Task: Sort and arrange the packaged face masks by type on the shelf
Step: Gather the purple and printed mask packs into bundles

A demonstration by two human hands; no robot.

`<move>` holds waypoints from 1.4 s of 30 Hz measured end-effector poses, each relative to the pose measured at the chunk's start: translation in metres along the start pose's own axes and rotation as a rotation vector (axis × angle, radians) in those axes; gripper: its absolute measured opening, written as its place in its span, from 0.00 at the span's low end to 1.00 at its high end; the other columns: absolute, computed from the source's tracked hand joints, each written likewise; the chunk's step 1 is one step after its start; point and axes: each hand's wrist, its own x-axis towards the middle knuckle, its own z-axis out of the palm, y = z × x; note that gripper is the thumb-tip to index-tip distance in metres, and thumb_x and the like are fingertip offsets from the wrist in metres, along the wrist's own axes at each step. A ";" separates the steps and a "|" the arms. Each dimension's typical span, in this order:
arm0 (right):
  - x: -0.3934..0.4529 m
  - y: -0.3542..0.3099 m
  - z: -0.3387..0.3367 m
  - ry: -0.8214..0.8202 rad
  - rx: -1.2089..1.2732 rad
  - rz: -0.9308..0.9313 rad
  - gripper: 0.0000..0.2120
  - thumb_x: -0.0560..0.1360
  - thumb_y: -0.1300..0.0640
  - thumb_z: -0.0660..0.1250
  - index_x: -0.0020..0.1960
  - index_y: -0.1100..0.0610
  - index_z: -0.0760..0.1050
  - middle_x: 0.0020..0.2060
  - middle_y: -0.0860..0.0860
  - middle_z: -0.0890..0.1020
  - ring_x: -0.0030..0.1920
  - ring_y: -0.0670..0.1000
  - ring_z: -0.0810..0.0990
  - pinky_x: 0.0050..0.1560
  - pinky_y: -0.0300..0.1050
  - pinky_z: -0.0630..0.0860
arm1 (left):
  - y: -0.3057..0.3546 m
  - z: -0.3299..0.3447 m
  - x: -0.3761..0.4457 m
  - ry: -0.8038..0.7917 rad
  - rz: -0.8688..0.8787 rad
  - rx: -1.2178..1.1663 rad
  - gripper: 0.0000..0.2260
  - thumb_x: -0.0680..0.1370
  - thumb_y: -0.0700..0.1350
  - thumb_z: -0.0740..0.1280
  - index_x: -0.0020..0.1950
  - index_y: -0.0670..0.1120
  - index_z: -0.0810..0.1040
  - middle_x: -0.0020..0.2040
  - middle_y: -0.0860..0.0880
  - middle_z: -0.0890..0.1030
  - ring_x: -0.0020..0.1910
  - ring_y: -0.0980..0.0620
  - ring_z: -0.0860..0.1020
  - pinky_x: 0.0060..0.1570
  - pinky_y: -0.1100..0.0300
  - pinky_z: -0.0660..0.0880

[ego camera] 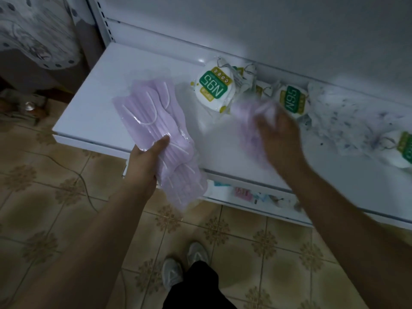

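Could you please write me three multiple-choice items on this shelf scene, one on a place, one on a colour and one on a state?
1. Where do the N95 packs lie?
A. On the floor
B. On the white shelf, towards its back
C. In the left hand

2. What colour are the masks in the stack that the left hand holds?
A. Pale purple
B. Green
C. Black

3. What is the right hand doing?
A. Hanging idle by the floor
B. Resting flat on an N95 pack
C. Grasping a blurred purple pack over the shelf

Answers: 1 B, their green labels show near the back wall; 2 A, the pleats look lilac; 3 C, its fingers curl round the pack.
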 end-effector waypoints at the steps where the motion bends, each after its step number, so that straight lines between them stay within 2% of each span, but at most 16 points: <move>1: 0.015 -0.017 -0.006 0.066 0.131 0.065 0.12 0.78 0.54 0.66 0.60 0.56 0.77 0.51 0.52 0.83 0.49 0.46 0.82 0.52 0.42 0.76 | 0.002 0.002 0.000 -0.009 -0.008 0.001 0.24 0.74 0.46 0.76 0.70 0.44 0.76 0.61 0.44 0.84 0.60 0.43 0.83 0.59 0.46 0.79; 3: 0.039 -0.041 -0.015 0.020 0.371 0.103 0.13 0.74 0.55 0.70 0.58 0.56 0.77 0.48 0.49 0.83 0.46 0.43 0.81 0.53 0.43 0.77 | 0.007 0.010 0.000 -0.004 -0.059 0.007 0.21 0.76 0.42 0.74 0.68 0.42 0.77 0.59 0.43 0.85 0.57 0.43 0.84 0.57 0.46 0.80; 5: 0.046 -0.048 -0.014 -0.206 0.557 0.224 0.10 0.73 0.60 0.71 0.54 0.58 0.80 0.43 0.51 0.85 0.43 0.48 0.83 0.47 0.45 0.80 | 0.015 0.026 -0.004 0.009 -0.151 0.003 0.19 0.76 0.41 0.73 0.66 0.40 0.79 0.58 0.41 0.85 0.56 0.41 0.84 0.56 0.47 0.80; 8: 0.032 -0.045 -0.001 -0.473 0.602 0.371 0.11 0.74 0.70 0.68 0.55 0.60 0.80 0.42 0.51 0.85 0.42 0.50 0.84 0.48 0.48 0.82 | 0.026 0.050 -0.020 -0.216 -0.225 -0.094 0.19 0.82 0.49 0.65 0.69 0.40 0.77 0.62 0.41 0.82 0.63 0.41 0.81 0.62 0.48 0.77; 10: 0.021 -0.037 0.009 -0.410 0.529 0.308 0.16 0.70 0.68 0.72 0.56 0.60 0.80 0.47 0.54 0.85 0.50 0.54 0.84 0.57 0.53 0.79 | 0.027 0.061 -0.031 -0.410 -0.228 -0.125 0.22 0.84 0.54 0.59 0.73 0.43 0.73 0.67 0.41 0.80 0.67 0.43 0.78 0.65 0.48 0.76; 12: 0.009 -0.033 0.015 -0.334 0.499 0.268 0.22 0.66 0.61 0.73 0.60 0.61 0.79 0.54 0.57 0.84 0.56 0.58 0.83 0.60 0.56 0.78 | 0.020 0.070 -0.041 -0.477 -0.210 -0.063 0.20 0.82 0.48 0.63 0.72 0.42 0.74 0.66 0.41 0.81 0.65 0.44 0.79 0.61 0.51 0.79; 16: -0.015 -0.018 0.002 -0.280 0.216 0.182 0.22 0.78 0.51 0.68 0.70 0.56 0.72 0.64 0.49 0.77 0.60 0.47 0.76 0.60 0.40 0.70 | -0.002 0.084 -0.049 -0.359 -0.157 0.051 0.16 0.79 0.36 0.67 0.67 0.41 0.78 0.59 0.41 0.84 0.58 0.42 0.83 0.52 0.53 0.82; 19: -0.022 0.011 -0.027 -0.308 0.094 0.269 0.28 0.80 0.46 0.63 0.76 0.52 0.62 0.71 0.48 0.69 0.60 0.44 0.71 0.60 0.39 0.67 | -0.016 0.102 -0.054 -0.279 -0.178 0.037 0.15 0.78 0.36 0.68 0.65 0.42 0.79 0.56 0.43 0.85 0.55 0.44 0.84 0.46 0.56 0.83; 22: -0.036 0.045 -0.065 -0.390 0.197 0.438 0.36 0.77 0.40 0.65 0.79 0.49 0.55 0.70 0.46 0.69 0.62 0.45 0.72 0.64 0.44 0.73 | -0.035 0.131 -0.065 -0.297 -0.178 0.070 0.16 0.78 0.39 0.69 0.67 0.43 0.79 0.58 0.43 0.85 0.56 0.44 0.84 0.49 0.53 0.82; 25: -0.053 0.075 -0.099 -0.399 0.231 0.456 0.39 0.70 0.32 0.69 0.76 0.46 0.63 0.64 0.43 0.76 0.61 0.44 0.77 0.63 0.46 0.76 | -0.058 0.168 -0.081 -0.343 -0.204 0.084 0.17 0.79 0.44 0.70 0.67 0.43 0.79 0.59 0.42 0.84 0.58 0.43 0.83 0.57 0.48 0.80; 29: -0.068 0.089 -0.156 -0.292 0.347 0.484 0.23 0.71 0.44 0.75 0.62 0.53 0.79 0.53 0.49 0.85 0.52 0.48 0.84 0.57 0.51 0.81 | -0.081 0.223 -0.125 -0.399 -0.208 0.125 0.24 0.74 0.53 0.72 0.67 0.43 0.78 0.60 0.43 0.84 0.59 0.44 0.83 0.61 0.47 0.78; 32: -0.084 0.083 -0.212 -0.225 0.514 0.565 0.18 0.71 0.52 0.77 0.58 0.56 0.81 0.50 0.53 0.86 0.52 0.53 0.85 0.58 0.56 0.80 | -0.076 0.257 -0.169 -0.521 -0.202 0.158 0.21 0.76 0.47 0.71 0.68 0.43 0.78 0.61 0.42 0.84 0.61 0.43 0.82 0.61 0.49 0.79; 36: -0.111 0.045 -0.290 -0.246 0.595 0.490 0.16 0.73 0.60 0.74 0.60 0.57 0.79 0.53 0.55 0.85 0.54 0.56 0.84 0.60 0.58 0.78 | -0.049 0.275 -0.240 -0.702 -0.266 0.196 0.24 0.75 0.41 0.72 0.71 0.41 0.74 0.64 0.42 0.82 0.63 0.44 0.80 0.61 0.50 0.78; 38: -0.127 0.013 -0.327 -0.314 0.578 0.405 0.15 0.74 0.61 0.73 0.59 0.56 0.79 0.53 0.54 0.85 0.54 0.54 0.84 0.59 0.54 0.79 | -0.033 0.275 -0.277 -0.740 -0.403 0.219 0.29 0.71 0.44 0.77 0.70 0.40 0.74 0.63 0.42 0.83 0.61 0.44 0.82 0.56 0.51 0.80; 40: -0.139 -0.020 -0.362 -0.357 0.539 0.300 0.13 0.74 0.61 0.73 0.56 0.51 0.79 0.50 0.46 0.86 0.52 0.47 0.84 0.54 0.45 0.81 | -0.018 0.276 -0.315 -0.807 -0.535 0.300 0.33 0.68 0.48 0.81 0.70 0.40 0.75 0.61 0.41 0.83 0.59 0.42 0.82 0.54 0.50 0.81; 42: -0.145 -0.055 -0.398 -0.349 0.515 0.195 0.12 0.73 0.60 0.74 0.53 0.46 0.78 0.45 0.38 0.85 0.48 0.39 0.83 0.48 0.36 0.80 | -0.001 0.287 -0.341 -0.800 -0.570 0.409 0.31 0.73 0.48 0.77 0.72 0.39 0.73 0.60 0.40 0.83 0.56 0.43 0.83 0.52 0.49 0.81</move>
